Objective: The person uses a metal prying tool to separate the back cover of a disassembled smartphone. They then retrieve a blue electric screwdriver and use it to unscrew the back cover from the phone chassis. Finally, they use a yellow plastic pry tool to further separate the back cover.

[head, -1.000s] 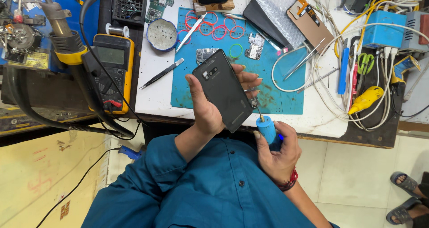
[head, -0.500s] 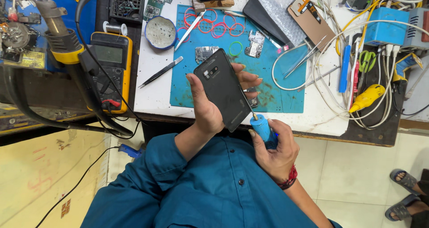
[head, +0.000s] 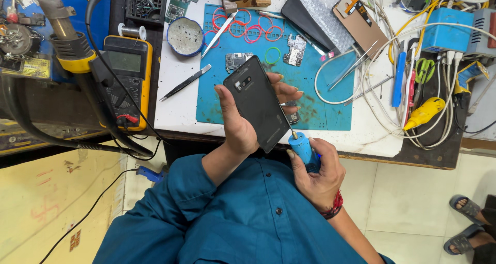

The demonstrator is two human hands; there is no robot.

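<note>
The white workbench carries a blue work mat, and a yellow multimeter sits at its left edge. On the mat lie small circuit boards, coloured rubber rings and metal tweezers.

The person holds a black phone above the near edge of the bench, its back with the camera facing up. The left hand is wrapped around it, thumb on one side and fingers on the other. The right hand is closed around a small blue tube, and its metal tip touches the lower corner of the phone.

It seems the step is applying something along the phone's edge. The next move probably needs a steady tip and a slow turn of the phone.
</note>
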